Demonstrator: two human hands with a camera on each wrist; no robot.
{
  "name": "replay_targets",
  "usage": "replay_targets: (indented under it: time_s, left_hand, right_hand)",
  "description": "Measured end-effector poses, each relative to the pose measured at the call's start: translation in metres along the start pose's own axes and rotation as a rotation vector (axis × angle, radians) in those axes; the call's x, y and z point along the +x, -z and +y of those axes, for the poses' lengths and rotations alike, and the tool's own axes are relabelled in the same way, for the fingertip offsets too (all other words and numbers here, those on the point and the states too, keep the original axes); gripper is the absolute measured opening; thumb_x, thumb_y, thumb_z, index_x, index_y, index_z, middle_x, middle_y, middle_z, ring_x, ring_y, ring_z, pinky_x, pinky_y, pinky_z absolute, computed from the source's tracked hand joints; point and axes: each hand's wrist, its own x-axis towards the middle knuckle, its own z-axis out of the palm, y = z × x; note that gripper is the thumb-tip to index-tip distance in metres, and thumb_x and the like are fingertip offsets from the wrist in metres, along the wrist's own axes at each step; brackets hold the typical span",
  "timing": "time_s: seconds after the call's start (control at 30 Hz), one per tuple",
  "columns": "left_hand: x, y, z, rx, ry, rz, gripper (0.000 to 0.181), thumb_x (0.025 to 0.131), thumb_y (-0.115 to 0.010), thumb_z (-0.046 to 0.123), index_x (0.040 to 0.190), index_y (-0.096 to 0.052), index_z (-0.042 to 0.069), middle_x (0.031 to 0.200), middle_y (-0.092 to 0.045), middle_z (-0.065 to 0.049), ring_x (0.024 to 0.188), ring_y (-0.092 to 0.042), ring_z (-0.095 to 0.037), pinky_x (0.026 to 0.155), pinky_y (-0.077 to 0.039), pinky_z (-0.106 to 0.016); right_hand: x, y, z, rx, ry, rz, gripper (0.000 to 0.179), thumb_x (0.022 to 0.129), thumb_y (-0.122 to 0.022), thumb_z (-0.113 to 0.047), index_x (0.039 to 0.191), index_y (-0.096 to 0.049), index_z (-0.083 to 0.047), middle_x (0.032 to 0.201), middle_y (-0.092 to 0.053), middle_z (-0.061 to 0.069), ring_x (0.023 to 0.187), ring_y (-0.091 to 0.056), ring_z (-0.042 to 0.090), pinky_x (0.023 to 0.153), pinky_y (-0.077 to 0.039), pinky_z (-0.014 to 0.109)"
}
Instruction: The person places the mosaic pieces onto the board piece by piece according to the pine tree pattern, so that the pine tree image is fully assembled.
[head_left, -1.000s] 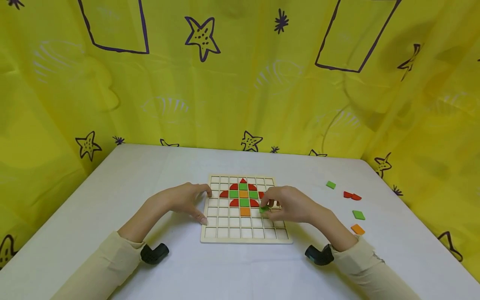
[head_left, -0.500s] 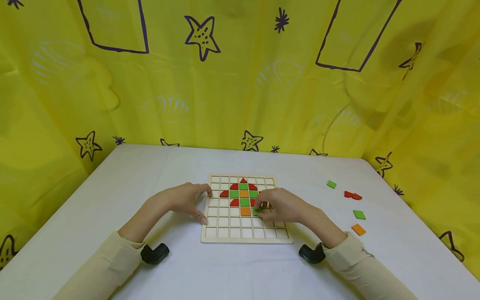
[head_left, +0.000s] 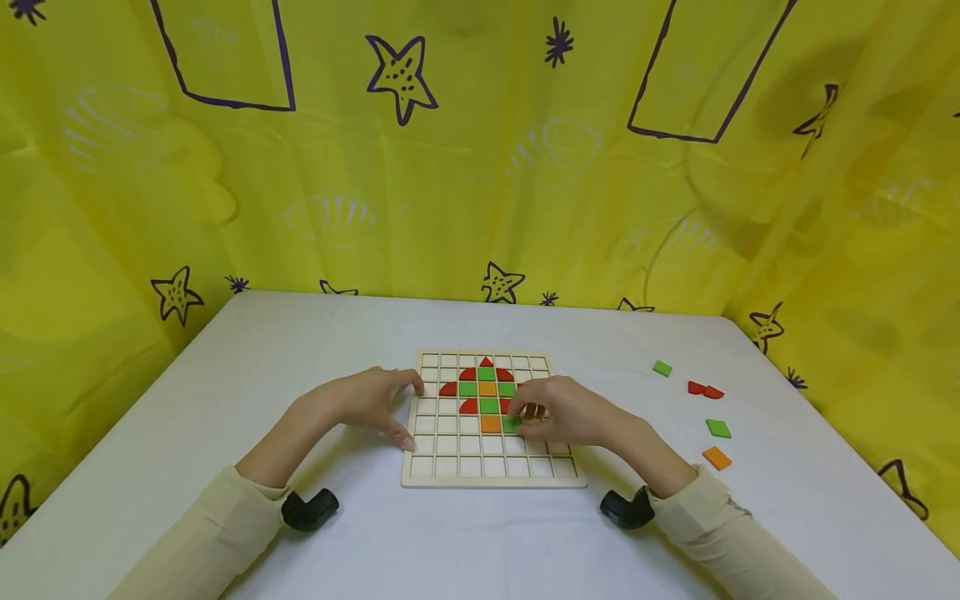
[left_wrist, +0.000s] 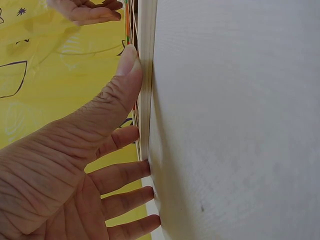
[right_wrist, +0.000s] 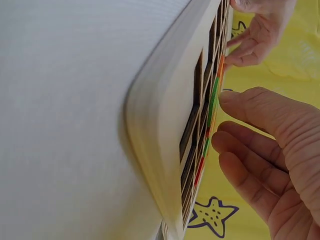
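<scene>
A pale wooden grid board [head_left: 492, 481] lies on the table with red, green and orange flat tiles set in its cells. My left hand [head_left: 367, 402] rests at the board's left edge, fingers spread and the thumb [left_wrist: 129, 62] against its side. My right hand [head_left: 566, 410] is over the right half, thumb and curled fingertips at a green square tile [head_left: 511, 425] in the cell right of the lower orange tile [head_left: 491, 424]. In the right wrist view the thumb is right beside that green tile [right_wrist: 213, 97]. The hand hides part of the pattern behind it.
To the right of the board lie two loose green tiles [head_left: 717, 428], two red rounded pieces [head_left: 713, 392] and an orange tile [head_left: 717, 458]. Yellow printed cloth [head_left: 450, 208] hangs behind and beside the white table [head_left: 315, 325]. Black wrist cameras [head_left: 310, 509] sit at both cuffs.
My right hand has moved left over the board with the green tile, which has gone from tilted in the fingers to lying flat beside the orange one. My left hand has stayed put.
</scene>
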Motion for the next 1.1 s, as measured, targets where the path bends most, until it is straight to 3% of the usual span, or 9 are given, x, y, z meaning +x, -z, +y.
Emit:
replay_targets:
  time_s: [0.63, 1.1]
  left_hand:
    - [0.001, 0.000, -0.002, -0.002, 0.009, 0.002, 0.068, 0.071, -0.093, 0.044, 0.125, -0.057, 0.022, 0.129, -0.060, -0.012, 0.112, -0.055, -0.029, 0.098, -0.046, -0.051]
    - [0.000, -0.001, -0.003, -0.002, -0.007, 0.008, 0.067, 0.071, -0.093, 0.045, 0.123, -0.058, 0.022, 0.127, -0.060, -0.010, 0.111, -0.054, -0.029, 0.098, -0.046, -0.051]
  right_hand:
    - [-0.052, 0.024, 0.039, -0.032, -0.020, 0.203, 0.016, 0.085, -0.080, -0.002, 0.100, -0.074, -0.006, 0.092, -0.072, -0.003, 0.080, -0.064, 0.011, 0.068, -0.056, 0.033]
    - [-0.098, 0.044, 0.073, -0.128, -0.144, 0.314, 0.020, 0.082, -0.083, -0.001, 0.100, -0.074, -0.004, 0.094, -0.073, 0.003, 0.081, -0.067, 0.017, 0.071, -0.056, 0.031]
